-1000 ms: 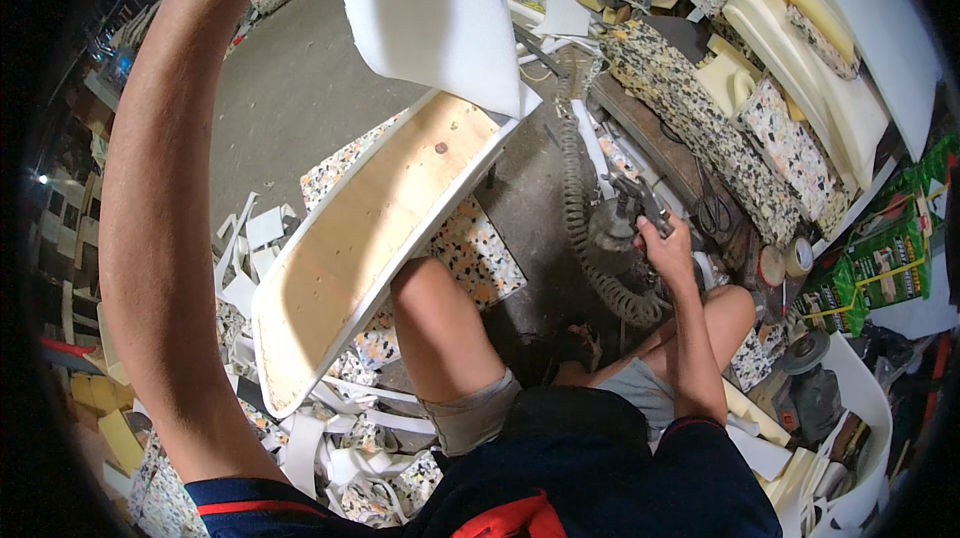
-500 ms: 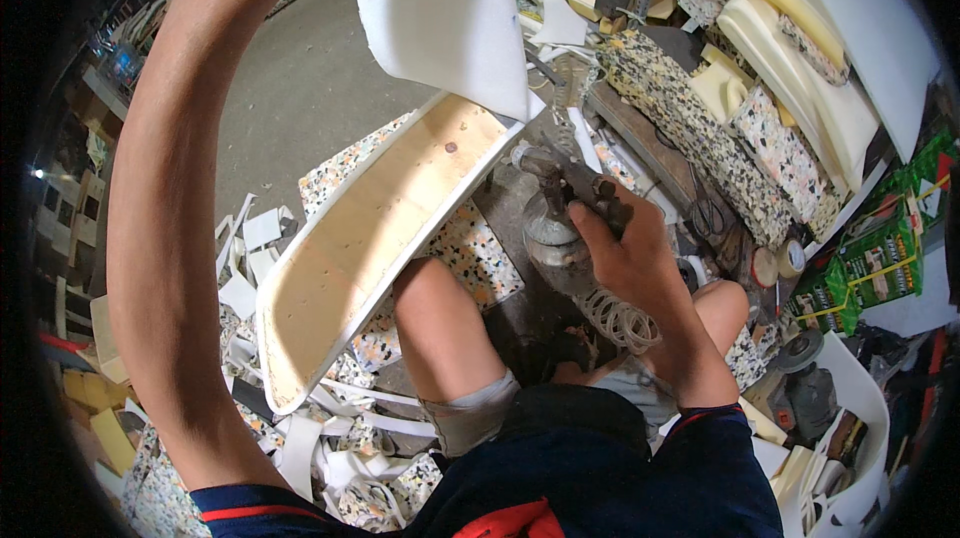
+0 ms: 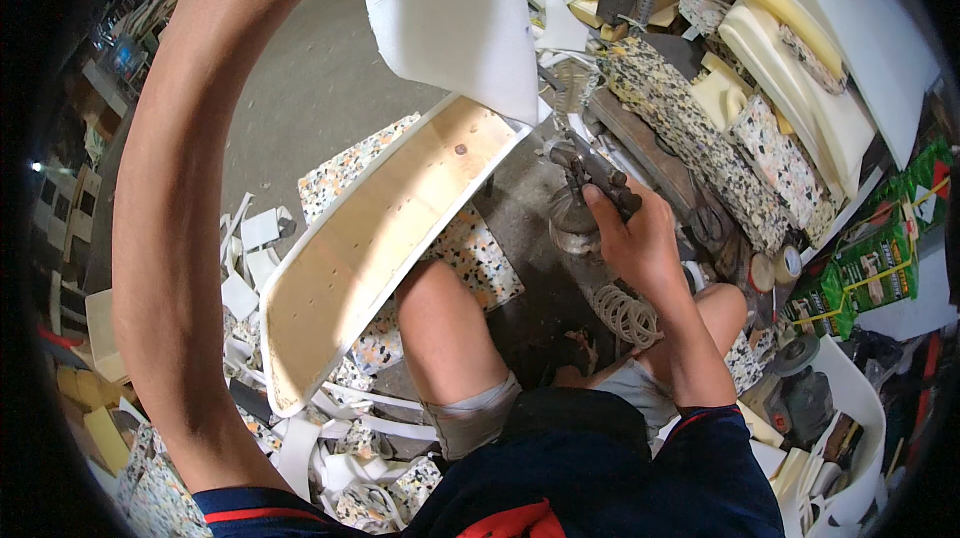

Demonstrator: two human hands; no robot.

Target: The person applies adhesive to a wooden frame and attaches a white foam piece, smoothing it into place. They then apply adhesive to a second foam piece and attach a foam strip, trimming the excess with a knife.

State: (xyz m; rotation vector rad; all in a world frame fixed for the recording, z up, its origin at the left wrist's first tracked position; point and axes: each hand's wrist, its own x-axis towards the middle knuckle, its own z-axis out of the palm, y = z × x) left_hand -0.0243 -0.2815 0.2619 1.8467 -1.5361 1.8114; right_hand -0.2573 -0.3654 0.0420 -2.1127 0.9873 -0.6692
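I hold the spray gun point(image 3: 580, 170) beside the wooden panel point(image 3: 375, 248), right fingers point(image 3: 600, 210) wrapped round it, probably so its cup point(image 3: 573, 228) hangs level. The white sheet point(image 3: 450, 28) rises from the panel's far end, presumably leaving its face bare; left fingers out of view, I cannot tell.
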